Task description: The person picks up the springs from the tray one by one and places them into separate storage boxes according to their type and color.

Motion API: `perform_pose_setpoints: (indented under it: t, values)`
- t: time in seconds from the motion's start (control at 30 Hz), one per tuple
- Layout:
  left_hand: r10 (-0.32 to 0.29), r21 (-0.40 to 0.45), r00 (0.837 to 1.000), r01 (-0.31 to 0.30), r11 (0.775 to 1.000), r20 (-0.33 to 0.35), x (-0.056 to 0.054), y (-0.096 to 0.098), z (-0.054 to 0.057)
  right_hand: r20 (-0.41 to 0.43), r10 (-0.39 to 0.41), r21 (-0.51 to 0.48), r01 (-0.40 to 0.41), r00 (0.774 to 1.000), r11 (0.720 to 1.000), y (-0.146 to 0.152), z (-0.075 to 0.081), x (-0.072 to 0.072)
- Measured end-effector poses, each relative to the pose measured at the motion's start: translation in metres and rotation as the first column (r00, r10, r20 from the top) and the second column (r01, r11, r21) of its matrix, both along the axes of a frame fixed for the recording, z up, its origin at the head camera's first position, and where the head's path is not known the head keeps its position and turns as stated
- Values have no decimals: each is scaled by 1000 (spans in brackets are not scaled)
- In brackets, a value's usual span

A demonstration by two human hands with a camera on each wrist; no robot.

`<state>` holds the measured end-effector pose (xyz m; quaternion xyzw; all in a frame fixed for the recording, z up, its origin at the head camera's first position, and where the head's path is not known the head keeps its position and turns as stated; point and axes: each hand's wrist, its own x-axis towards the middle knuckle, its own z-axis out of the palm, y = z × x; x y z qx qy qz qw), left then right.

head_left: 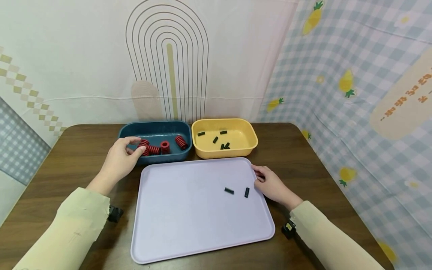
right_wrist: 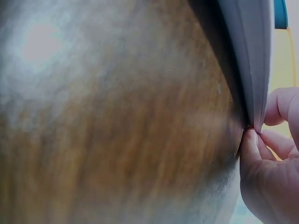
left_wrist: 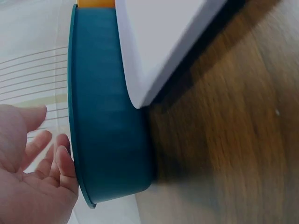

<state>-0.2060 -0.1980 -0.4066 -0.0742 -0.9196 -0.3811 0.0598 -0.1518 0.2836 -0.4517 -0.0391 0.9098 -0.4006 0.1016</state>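
Note:
My left hand (head_left: 122, 156) is over the near left part of a blue bin (head_left: 155, 127), its thumb and fingers spread around red coil springs (head_left: 154, 150). Nothing shows between those fingers in the left wrist view, where the hand (left_wrist: 39, 172) is at the bin's rim. My right hand (head_left: 271, 184) grips the right edge of a pale lilac tray (head_left: 182, 217) near its far corner. In the right wrist view, thumb and fingers of that hand (right_wrist: 275, 172) meet at the rim. Two small dark springs, one coiled green (head_left: 229, 191) and one black (head_left: 247, 192), lie on the tray.
A yellow bin (head_left: 236, 153) with several small black springs (head_left: 215, 140) stands right of the blue one, behind the tray. All rest on a dark wooden table (head_left: 303, 180). Patterned cloth (head_left: 236, 56) hangs behind and along the right side.

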Motion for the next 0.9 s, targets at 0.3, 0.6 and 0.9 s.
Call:
perform_pose_setpoints:
  t: [0.3,0.6,0.9]
  values:
    - [-49,58,999,49,997,-7,3,7,0,3,-3,11,3,1000,1000,-1,0,0]
    - [-207,91,978,206,974,10,15,49,0,-8,-6,21,6,1000,1000,-1,0,1]
    - [-370,69,928,367,928,37,30,101,1,-16,-4,27,5,1000,1000,-1,0,1]
